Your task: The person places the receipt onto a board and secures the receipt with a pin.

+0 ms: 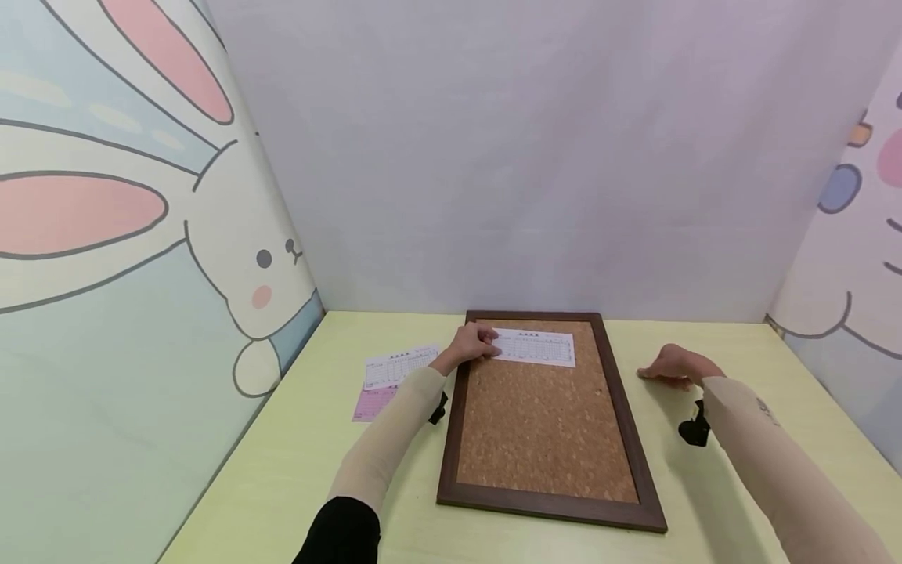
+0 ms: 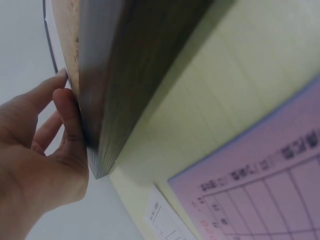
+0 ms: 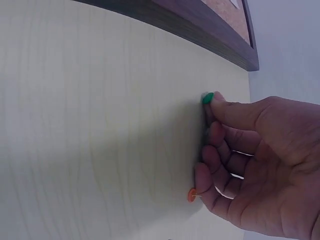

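Note:
A white printed form (image 1: 535, 348) lies on the upper part of a framed cork board (image 1: 543, 423). My left hand (image 1: 474, 345) reaches over the board's left side, and its fingertips press the form's left edge against the cork. To the right of the board, my right hand (image 1: 676, 365) is low over the table. In the right wrist view, its thumb and index finger pinch a green thumbtack (image 3: 208, 98) close to the tabletop. An orange thumbtack (image 3: 192, 195) lies by the tip of the same hand's little finger, with its metal point showing.
Left of the board, another white form (image 1: 398, 366) overlaps a pink form (image 1: 373, 403) on the pale yellow table (image 1: 282, 439). The board's dark wooden frame (image 1: 550, 501) stands raised above the tabletop. A grey-white curtain (image 1: 535, 157) hangs behind, and a rabbit mural (image 1: 232, 258) covers the left wall.

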### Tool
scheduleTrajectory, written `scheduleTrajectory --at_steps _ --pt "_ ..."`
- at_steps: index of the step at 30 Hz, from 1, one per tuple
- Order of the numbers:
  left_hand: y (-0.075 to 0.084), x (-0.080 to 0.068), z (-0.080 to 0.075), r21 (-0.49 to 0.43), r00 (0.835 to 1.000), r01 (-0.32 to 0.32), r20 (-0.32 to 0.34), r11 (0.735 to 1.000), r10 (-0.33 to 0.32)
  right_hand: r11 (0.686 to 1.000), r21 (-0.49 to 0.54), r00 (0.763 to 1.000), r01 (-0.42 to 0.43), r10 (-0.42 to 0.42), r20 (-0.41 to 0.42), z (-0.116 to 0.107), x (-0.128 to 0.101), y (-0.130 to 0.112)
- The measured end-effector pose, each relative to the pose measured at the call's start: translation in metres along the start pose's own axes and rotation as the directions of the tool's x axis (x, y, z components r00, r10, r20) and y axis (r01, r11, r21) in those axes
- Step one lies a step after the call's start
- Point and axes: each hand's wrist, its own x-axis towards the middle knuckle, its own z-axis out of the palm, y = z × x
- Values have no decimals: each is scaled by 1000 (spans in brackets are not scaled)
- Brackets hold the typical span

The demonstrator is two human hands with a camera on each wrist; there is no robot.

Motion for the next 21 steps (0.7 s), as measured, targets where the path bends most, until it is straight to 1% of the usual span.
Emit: scheduleTrajectory --at_steps 2,4,6,11,17,21 --pt "0 0 1 1 1000 0 3 1000 0 1000 9 999 -29 28 24 0 -1 -2" --pt "-1 1 1 3 1000 1 3 1000 -1 999 16 999 -33 33 24 -1 -1 -3" --pt "-1 1 0 7 1000 3 3 1000 -3 1000 16 1000 -25 25 -1 0 -1 -3" --pt "3 1 -2 12 1000 -1 0 1000 1 997 76 996 -24 30 -80 1 2 3" --pt "5 -2 -3 13 1000 -5 -2 1000 5 980 184 988 -70 93 -123 2 8 11" --pt "5 -3 -2 4 1000 1 -1 1000 -1 970 223 981 -94 128 -143 4 10 14"
